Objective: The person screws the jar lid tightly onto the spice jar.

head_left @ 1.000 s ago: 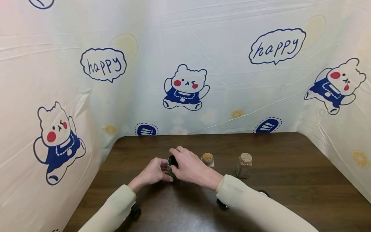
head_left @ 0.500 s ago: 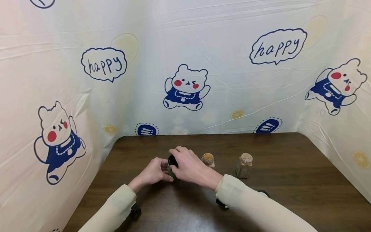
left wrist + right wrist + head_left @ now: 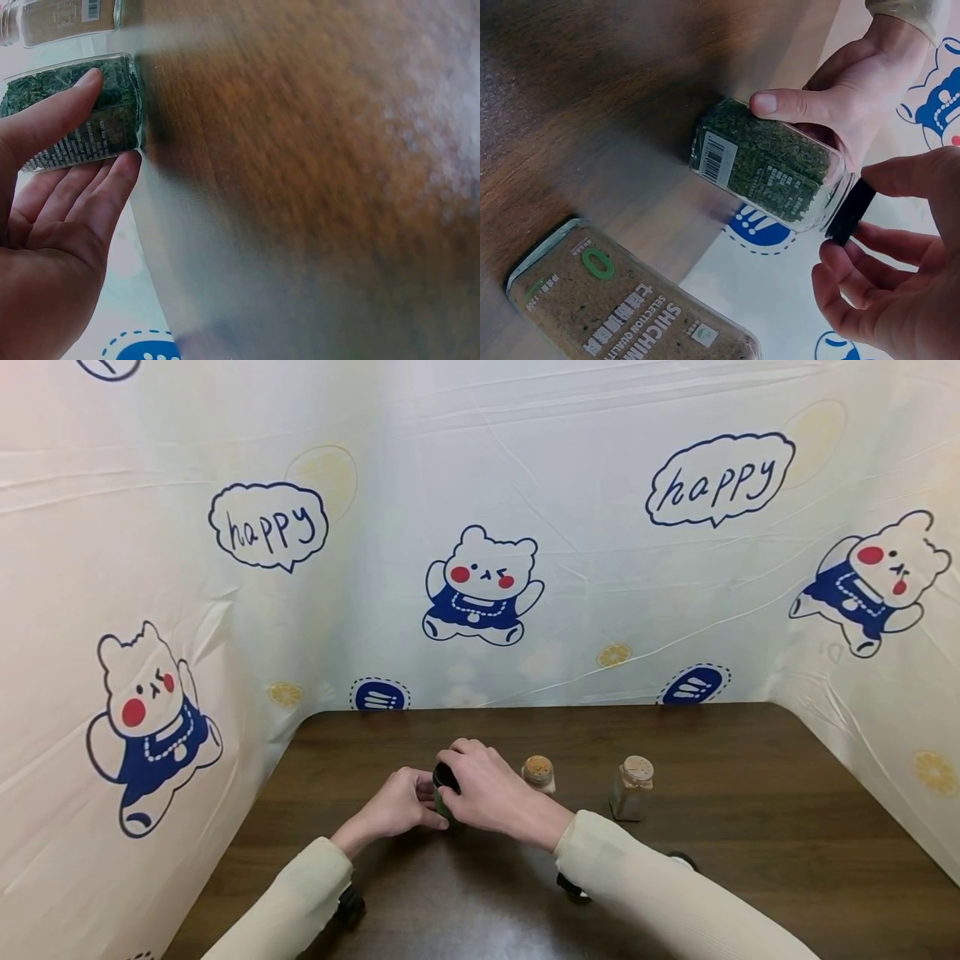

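Observation:
A glass spice jar [image 3: 757, 161] of green dried herbs stands on the table, its shape clearest in the right wrist view. My left hand [image 3: 397, 803] holds its body, with the thumb [image 3: 71, 105] across one side and the fingers [image 3: 82, 191] against the other. At the jar's mouth sits a black lid [image 3: 851, 211]. The thumb and fingers of my right hand [image 3: 491, 793] pinch that lid around its edge. From the head view, my hands hide much of the jar.
A jar with an orange-looking perforated top [image 3: 537, 770] stands just behind my right hand. Farther right is a brown-filled jar [image 3: 632, 789] with a pale perforated top. A black-rimmed round piece [image 3: 682, 860] lies partly behind my right sleeve. Printed curtain [image 3: 480, 668] borders the table.

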Demonstrator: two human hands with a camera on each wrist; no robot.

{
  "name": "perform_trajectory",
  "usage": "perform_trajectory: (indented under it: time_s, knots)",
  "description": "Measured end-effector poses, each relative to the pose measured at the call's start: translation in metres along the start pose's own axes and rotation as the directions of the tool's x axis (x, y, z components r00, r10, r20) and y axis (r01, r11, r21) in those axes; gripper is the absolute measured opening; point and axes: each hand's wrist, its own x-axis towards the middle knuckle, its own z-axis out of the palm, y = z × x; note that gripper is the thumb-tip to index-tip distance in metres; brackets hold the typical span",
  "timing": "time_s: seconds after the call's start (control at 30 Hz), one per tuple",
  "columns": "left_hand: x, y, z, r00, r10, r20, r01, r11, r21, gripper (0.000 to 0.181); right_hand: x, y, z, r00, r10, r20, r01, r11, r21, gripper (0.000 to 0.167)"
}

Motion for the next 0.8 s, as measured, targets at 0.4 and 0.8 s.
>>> perform_trajectory:
  time_s: [0.4, 0.8]
  knots:
    - [-0.0035, 0.0066, 0.0001, 1.000, 0.011, 0.002, -0.011, 1.000, -0.012, 0.041, 0.0048, -0.0013, -0.0019, 1.000, -0.008, 0.019, 0.008, 1.000, -0.016, 0.026]
    - [-0.0032, 0.0055, 0.0001, 1.000, 0.003, 0.002, -0.003, 1.000, -0.020, 0.041, 0.0047, -0.0037, -0.0039, 0.999, 0.004, 0.049, -0.003, 1.000, -0.010, 0.026]
